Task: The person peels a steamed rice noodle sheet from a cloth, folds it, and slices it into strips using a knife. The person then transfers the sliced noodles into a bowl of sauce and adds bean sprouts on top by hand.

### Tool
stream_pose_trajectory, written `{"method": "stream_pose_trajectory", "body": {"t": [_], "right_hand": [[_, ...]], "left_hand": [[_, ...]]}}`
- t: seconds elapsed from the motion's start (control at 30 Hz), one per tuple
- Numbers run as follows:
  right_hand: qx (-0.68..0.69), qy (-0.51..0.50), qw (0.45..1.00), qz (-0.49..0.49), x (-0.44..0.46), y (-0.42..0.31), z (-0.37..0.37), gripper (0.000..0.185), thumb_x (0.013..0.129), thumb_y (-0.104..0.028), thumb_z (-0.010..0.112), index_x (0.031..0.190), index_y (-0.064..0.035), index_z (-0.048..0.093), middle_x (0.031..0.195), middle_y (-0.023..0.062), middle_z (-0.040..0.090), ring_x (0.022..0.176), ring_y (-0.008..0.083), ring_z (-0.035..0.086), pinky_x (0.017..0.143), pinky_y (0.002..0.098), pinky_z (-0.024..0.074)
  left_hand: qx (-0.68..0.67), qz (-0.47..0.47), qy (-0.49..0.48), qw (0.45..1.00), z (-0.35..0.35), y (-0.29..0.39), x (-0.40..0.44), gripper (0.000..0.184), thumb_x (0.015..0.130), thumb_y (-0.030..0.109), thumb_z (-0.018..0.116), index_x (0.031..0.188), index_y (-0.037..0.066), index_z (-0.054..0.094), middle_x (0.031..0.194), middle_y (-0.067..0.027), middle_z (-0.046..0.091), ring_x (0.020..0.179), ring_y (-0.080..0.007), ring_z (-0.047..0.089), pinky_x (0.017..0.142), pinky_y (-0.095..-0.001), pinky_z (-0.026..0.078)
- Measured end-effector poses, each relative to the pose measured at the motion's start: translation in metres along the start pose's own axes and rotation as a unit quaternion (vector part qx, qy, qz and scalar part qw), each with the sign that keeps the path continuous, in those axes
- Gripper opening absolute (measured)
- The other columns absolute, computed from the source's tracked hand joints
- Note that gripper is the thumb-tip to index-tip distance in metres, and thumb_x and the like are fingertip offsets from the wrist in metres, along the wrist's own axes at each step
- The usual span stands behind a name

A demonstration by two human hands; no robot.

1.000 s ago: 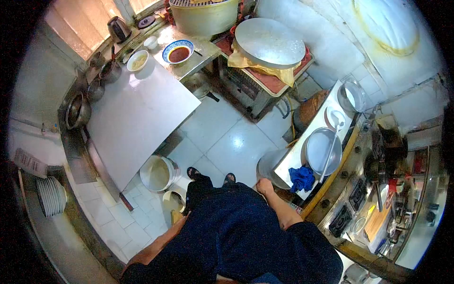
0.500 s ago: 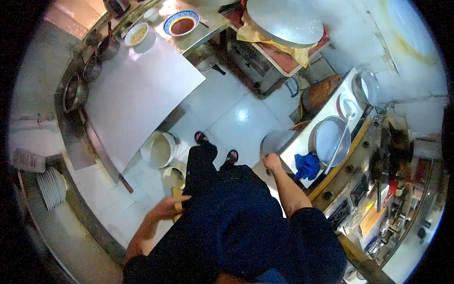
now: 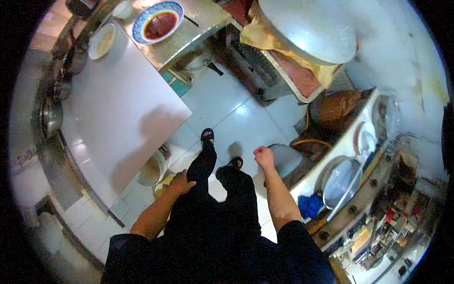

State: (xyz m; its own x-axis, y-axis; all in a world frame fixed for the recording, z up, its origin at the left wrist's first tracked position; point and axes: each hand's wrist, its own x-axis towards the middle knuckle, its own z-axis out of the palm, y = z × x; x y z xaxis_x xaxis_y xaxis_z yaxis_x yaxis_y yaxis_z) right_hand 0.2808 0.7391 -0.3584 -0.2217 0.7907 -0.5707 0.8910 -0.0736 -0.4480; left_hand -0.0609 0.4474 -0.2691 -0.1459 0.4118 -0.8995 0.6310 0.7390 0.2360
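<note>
My left hand hangs beside my dark trouser leg, fingers pointing down and thumb apart, with nothing visible in it. It is nearest to a small yellowish container on the floor, partly covered by the hand. A pale bucket stands just beyond. Out in front of my body is my right hand, closed in a loose fist with nothing visible in it. Below and to its right is a large grey round vessel, beside the narrow counter.
A white tabletop spans the left, bearing a white bowl. Behind are a blue-rimmed bowl and a large round lid. On the right counter lie a blue cloth, a metal basin and a long ladle.
The view has moved forward, with the table and bowls now nearer. My feet have shifted. Both hands have swung forward and upward; my right hand is farther from the blue cloth.
</note>
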Motion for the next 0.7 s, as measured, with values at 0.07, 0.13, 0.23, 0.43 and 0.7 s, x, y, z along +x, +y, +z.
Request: {"method": "stream_pose_trajectory", "body": {"t": [0.07,0.13,0.23,0.43,0.7], "right_hand": [[0.014,0.062,0.997,-0.035,0.082,0.033,0.046,0.023,0.090,-0.021,0.066,0.096,0.0007,0.072,0.077,0.0159,0.074,0.061,0.0226,0.073,0.062,0.0356,0.0572],[0.139,0.065,0.988,0.021,0.172,0.069,0.096,0.021,0.091,-0.017,0.065,0.097,0.0022,0.071,0.070,0.0129,0.071,0.059,0.0222,0.071,0.055,0.0346,0.0544],[0.269,0.122,0.955,0.002,0.300,0.106,0.130,0.017,0.093,-0.014,0.063,0.101,0.0013,0.068,0.078,0.0114,0.069,0.059,0.0212,0.067,0.048,0.0340,0.0511],[0.554,0.103,0.818,0.113,0.440,0.073,0.143,0.010,0.093,-0.011,0.068,0.095,-0.0013,0.065,0.082,0.0079,0.066,0.064,0.0189,0.061,0.054,0.0314,0.0491],[0.857,0.106,0.497,0.089,0.515,0.104,0.209,0.014,0.101,-0.013,0.058,0.099,-0.0007,0.064,0.082,0.0101,0.067,0.062,0.0171,0.061,0.051,0.0264,0.0507]], "left_hand": [[0.022,-0.003,0.022,1.000,0.019,0.016,0.053,0.098,0.092,0.056,0.067,0.163,0.005,0.021,0.161,-0.0297,0.031,0.145,-0.0472,0.038,0.117,-0.0569,0.035],[0.088,0.067,0.136,0.985,0.086,-0.028,0.131,0.100,0.089,0.057,0.069,0.162,0.006,0.025,0.161,-0.0290,0.031,0.143,-0.0492,0.037,0.115,-0.0642,0.034],[0.061,-0.033,0.141,0.988,0.039,0.042,0.117,0.097,0.087,0.056,0.071,0.159,0.005,0.030,0.158,-0.0297,0.034,0.142,-0.0477,0.040,0.114,-0.0605,0.037],[0.029,-0.046,0.199,0.979,-0.011,0.059,0.118,0.091,0.083,0.049,0.077,0.154,0.005,0.040,0.153,-0.0299,0.042,0.138,-0.0476,0.045,0.110,-0.0568,0.044],[0.067,0.035,0.359,0.930,-0.011,0.041,0.148,0.081,0.075,0.042,0.085,0.140,0.002,0.057,0.137,-0.0301,0.056,0.124,-0.0461,0.059,0.103,-0.0507,0.052]]}}
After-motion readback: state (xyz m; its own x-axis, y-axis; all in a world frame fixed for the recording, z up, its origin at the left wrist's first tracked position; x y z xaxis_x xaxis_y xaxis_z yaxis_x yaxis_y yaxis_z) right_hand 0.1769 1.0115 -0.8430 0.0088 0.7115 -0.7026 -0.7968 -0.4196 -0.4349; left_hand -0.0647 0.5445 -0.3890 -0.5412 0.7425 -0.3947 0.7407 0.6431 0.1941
